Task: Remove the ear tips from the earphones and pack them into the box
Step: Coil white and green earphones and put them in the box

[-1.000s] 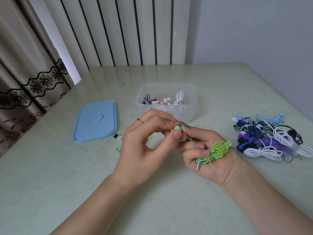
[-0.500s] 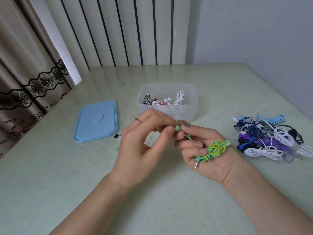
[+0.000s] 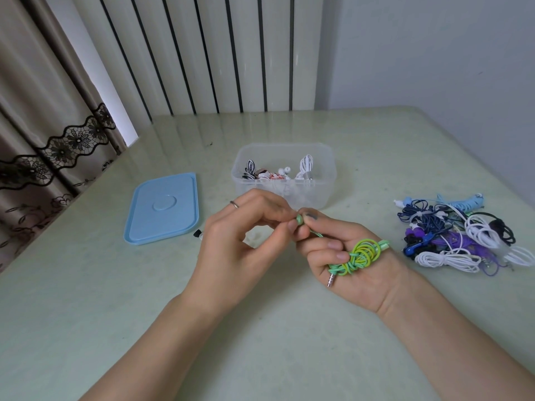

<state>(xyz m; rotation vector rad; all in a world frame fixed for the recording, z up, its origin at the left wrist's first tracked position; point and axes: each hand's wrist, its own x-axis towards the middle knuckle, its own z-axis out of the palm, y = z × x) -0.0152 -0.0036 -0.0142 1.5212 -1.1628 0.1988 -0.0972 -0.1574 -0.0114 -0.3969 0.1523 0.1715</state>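
Note:
My right hand (image 3: 344, 253) holds a coiled green and yellow earphone (image 3: 360, 256) in its palm, the metal jack sticking out below the fingers. Its thumb and forefinger pinch the green earbud (image 3: 300, 219) at the cable's end. My left hand (image 3: 240, 241), with a ring on one finger, pinches the same earbud from the left. Behind the hands stands the clear plastic box (image 3: 285, 176), open, with several bundled earphones inside. A pile of tangled earphones (image 3: 463, 235) in blue, purple, white and black lies on the table to the right.
The blue lid (image 3: 163, 208) lies flat on the table left of the box. A small black ear tip (image 3: 197, 233) sits by the lid's near corner. Curtains hang at the left, a striped panel and a grey wall behind the pale green table (image 3: 260, 342).
Both hands have lifted slightly toward the box while staying pinched on the green earbud. The coil stays in my right palm.

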